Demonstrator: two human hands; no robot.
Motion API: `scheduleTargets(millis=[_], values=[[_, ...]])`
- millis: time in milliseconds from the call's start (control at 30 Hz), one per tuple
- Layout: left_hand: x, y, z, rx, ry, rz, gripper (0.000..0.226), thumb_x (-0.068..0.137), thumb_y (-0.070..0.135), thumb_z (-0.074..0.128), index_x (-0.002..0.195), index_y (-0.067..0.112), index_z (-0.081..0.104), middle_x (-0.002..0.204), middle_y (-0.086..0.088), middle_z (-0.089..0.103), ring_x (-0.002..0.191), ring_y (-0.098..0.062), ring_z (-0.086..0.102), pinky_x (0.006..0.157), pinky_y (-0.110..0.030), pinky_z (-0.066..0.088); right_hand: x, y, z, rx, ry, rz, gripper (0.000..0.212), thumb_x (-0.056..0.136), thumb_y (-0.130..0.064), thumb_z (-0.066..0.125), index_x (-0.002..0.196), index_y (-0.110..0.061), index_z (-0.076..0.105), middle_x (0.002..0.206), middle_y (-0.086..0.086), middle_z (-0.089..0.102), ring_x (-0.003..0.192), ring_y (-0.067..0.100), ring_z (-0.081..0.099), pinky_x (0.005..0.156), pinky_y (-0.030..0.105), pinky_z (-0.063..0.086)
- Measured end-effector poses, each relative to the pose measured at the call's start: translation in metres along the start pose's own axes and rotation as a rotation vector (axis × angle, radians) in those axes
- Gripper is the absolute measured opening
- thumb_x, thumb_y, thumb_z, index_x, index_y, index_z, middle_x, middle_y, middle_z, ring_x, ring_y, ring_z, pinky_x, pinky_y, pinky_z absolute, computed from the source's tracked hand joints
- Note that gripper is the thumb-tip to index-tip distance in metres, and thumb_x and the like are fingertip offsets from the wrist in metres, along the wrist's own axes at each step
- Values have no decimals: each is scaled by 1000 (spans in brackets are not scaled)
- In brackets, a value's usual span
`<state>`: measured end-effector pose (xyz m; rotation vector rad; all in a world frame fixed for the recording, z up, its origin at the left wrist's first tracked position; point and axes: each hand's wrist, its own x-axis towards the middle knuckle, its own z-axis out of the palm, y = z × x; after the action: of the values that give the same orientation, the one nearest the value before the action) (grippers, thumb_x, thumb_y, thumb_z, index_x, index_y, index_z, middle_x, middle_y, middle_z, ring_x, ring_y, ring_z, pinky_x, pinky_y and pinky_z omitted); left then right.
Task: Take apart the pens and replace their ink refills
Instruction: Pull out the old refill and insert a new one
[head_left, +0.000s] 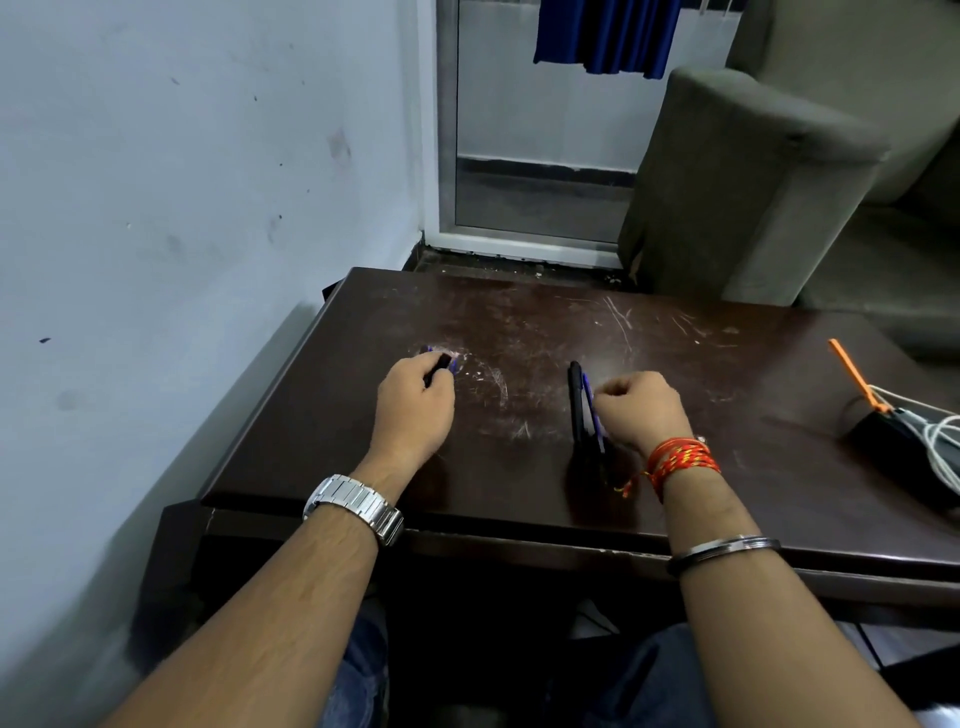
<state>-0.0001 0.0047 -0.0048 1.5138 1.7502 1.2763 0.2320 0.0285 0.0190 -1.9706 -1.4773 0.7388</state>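
On the left half of the dark brown table (545, 322), the left hand (415, 410) lies knuckles up, its fingers curled round a black pen part (439, 364) whose end pokes out at one o'clock from the knuckles. Blue pieces (453, 361) lie on the wood touching that end, too small to tell apart.

At three o'clock from it, well apart, the right hand (641, 410) is bunched into a loose fist. A black pen (575, 400) and a blue pen (591, 410) lie side by side at nine o'clock from this fist, running from twelve to six. The curled fingertips meet the blue pen, but whether they pinch it cannot be told.

A wristwatch (353, 506) sits on the left wrist; a red thread (680, 460) and a metal bangle (722, 551) are on the right arm.

The tabletop is scratched and scuffed. Near its three o'clock edge stands a black box (883, 436) with an orange tool (852, 374) and white cables (940, 447). A pale marked wall (182, 182) runs along nine o'clock. At twelve stands a glass door (540, 130) with blue cloth (608, 36) hanging above, and a grey sofa (753, 182) at two.
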Motion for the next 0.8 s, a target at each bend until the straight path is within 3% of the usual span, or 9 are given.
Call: scheduleTargets(millis=[33, 100, 167, 267, 433, 500, 600, 700, 800], values=[[1, 0, 3, -37, -32, 11, 25, 96, 17, 51, 75, 18, 64, 76, -1, 59, 64, -12, 53, 55, -18, 38, 1, 2, 1, -50, -14, 12, 19, 86, -8, 59, 78, -12, 75, 68, 0, 62, 80, 24, 63, 77, 32, 53], [0, 0, 9, -121, -71, 4, 16, 97, 17, 59, 102, 22, 73, 91, 6, 66, 79, -12, 63, 71, -25, 50, 3, 5, 4, -99, -30, 42, 13, 87, -12, 66, 86, -4, 76, 69, 3, 61, 75, 21, 61, 73, 29, 48], [-2, -2, 12, -152, -70, -4, 26, 92, 19, 69, 118, 19, 72, 96, 11, 70, 89, -14, 70, 82, -23, 54, 6, 7, 6, -110, -21, 61, 18, 87, -17, 71, 94, 0, 76, 81, 12, 66, 81, 25, 63, 73, 28, 47], [-4, -2, 11, -164, -49, 2, 28, 81, 25, 82, 108, 22, 77, 94, 15, 73, 93, -3, 70, 78, -11, 50, 9, 9, 7, -131, -6, 76, 26, 85, -18, 75, 102, 2, 74, 100, 20, 71, 98, 32, 67, 77, 29, 51], [-4, 0, 10, -229, -43, -3, 37, 66, 30, 93, 100, 23, 80, 91, 12, 77, 88, -1, 71, 74, -9, 52, 10, 6, 10, -185, 7, 88, 20, 82, -9, 70, 99, 1, 71, 105, 24, 67, 95, 37, 68, 88, 43, 59], [-5, 2, 10, -254, -67, -10, 38, 63, 30, 94, 97, 25, 80, 88, 10, 78, 87, -4, 73, 80, -15, 55, 8, 3, 11, -198, 31, 91, 7, 82, -6, 69, 85, 0, 65, 101, 23, 66, 91, 38, 67, 84, 43, 59], [-7, 2, 10, -246, -82, -4, 38, 62, 34, 94, 96, 28, 80, 87, 11, 78, 88, -2, 72, 83, -17, 55, 5, 2, 13, -232, 62, 74, 28, 83, -13, 72, 70, -8, 47, 90, 17, 61, 87, 37, 64, 73, 38, 52], [-7, 2, 9, -246, -79, 1, 34, 62, 35, 94, 92, 35, 79, 84, 16, 77, 87, 1, 71, 78, -12, 53, 4, 2, 14, -245, 60, 64, 34, 83, -15, 73, 69, -11, 42, 91, 17, 61, 84, 36, 62, 70, 36, 49], [-8, 4, 8, -240, -80, 14, 29, 63, 35, 93, 85, 43, 77, 80, 21, 75, 85, 2, 71, 75, -10, 52, 5, 2, 14, -251, 58, 71, 26, 84, -9, 70, 75, -8, 45, 101, 21, 62, 92, 38, 64, 76, 40, 52]])
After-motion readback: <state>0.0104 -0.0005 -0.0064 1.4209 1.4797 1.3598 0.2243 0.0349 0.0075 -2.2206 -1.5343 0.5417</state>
